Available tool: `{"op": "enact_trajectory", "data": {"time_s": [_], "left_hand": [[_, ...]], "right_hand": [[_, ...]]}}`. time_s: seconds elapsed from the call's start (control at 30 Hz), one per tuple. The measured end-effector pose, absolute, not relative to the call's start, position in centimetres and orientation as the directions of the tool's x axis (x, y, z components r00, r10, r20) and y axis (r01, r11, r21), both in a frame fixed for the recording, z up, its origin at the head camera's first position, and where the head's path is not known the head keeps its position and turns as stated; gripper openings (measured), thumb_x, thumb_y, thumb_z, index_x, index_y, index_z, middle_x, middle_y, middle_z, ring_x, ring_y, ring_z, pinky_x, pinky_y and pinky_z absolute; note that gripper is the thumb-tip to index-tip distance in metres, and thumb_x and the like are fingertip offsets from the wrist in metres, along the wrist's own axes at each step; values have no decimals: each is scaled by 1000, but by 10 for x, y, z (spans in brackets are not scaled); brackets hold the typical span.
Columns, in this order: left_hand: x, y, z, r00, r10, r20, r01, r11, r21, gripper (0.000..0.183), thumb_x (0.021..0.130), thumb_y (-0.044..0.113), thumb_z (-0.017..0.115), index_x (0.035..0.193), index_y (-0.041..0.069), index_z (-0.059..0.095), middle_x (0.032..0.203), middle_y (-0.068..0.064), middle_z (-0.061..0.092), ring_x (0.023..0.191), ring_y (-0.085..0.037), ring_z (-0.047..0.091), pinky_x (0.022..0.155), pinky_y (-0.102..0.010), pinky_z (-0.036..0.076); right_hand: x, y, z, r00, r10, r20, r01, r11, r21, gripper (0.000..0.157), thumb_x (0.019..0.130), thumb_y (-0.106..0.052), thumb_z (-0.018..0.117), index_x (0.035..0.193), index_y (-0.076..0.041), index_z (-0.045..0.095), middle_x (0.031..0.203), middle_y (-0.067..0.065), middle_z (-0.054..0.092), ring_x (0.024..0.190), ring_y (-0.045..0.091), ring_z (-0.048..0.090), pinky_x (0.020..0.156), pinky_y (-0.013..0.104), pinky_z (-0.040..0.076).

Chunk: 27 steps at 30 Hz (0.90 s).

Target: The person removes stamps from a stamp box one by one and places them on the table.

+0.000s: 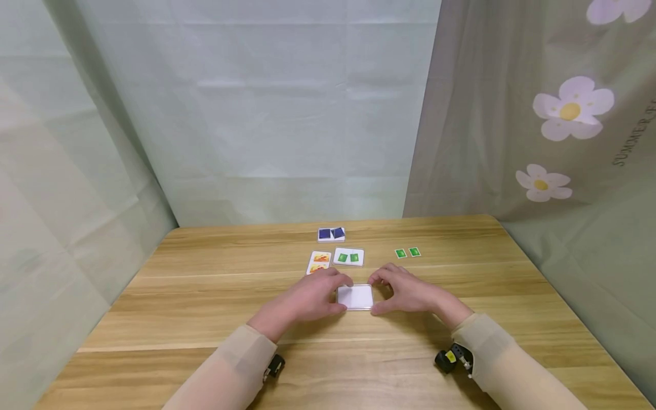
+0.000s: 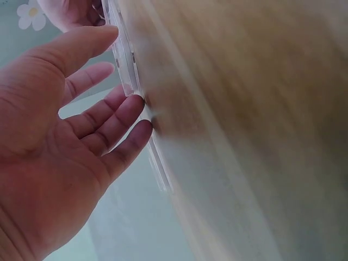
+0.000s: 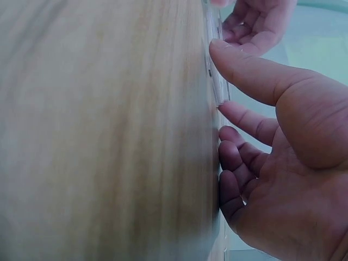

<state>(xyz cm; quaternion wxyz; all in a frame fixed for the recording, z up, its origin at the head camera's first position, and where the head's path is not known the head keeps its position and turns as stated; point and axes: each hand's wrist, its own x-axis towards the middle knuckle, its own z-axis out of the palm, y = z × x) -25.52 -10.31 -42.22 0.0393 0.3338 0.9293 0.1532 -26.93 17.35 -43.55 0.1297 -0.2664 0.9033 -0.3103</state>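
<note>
A clear, flat plastic case (image 1: pixel 355 297) with a white face lies on the wooden table between the two hands. My left hand (image 1: pixel 319 296) holds its left end, thumb at the near corner and index finger at the far one. At the opposite end, my right hand (image 1: pixel 410 289) grips the case the same way. The left wrist view shows the thumb and fingers of the left hand (image 2: pixel 70 119) along the case's edge (image 2: pixel 128 68). In the right wrist view, the lower fingers of the right hand (image 3: pixel 283 136) are bent against the tabletop.
Beyond the hands lie a similar case with two green cards (image 1: pixel 349 257), a white piece with orange pictures (image 1: pixel 321 258) partly behind the left hand, and a white case with two dark blue squares (image 1: pixel 331 234). Two loose green cards (image 1: pixel 408 253) lie to the right.
</note>
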Motion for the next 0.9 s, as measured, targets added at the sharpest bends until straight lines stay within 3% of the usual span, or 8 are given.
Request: {"op": "enact_trajectory", "data": {"time_s": [0.4,0.67,0.9], "left_hand": [[-257,-98,-424,-784,620,-2,592,750,293,47,96,27,89,139,15,72,133,-6,68,113,-21,62,101,-41,56],[-259,-97,-423,-768,640,12,616,734,287,47,97,25,88,139,13,72,140,-7,68,125,-24,63,110,-44,53],[-259,-95,-421,-756,654,7,626,720,300,45,97,22,88,138,10,72,138,-8,69,121,-23,64,107,-42,54]], "right_hand": [[-269,174,-433,-821,-566,-74,-394,656,-644,52,92,-34,93,133,-17,67,134,5,58,125,28,53,111,56,45],[-269,174,-434,-821,-563,-93,-367,647,-669,48,93,-31,93,131,-21,66,136,4,57,125,27,51,108,54,45],[-268,174,-432,-822,-564,-83,-377,646,-664,48,92,-30,94,129,-16,67,135,5,59,126,29,54,112,57,45]]}}
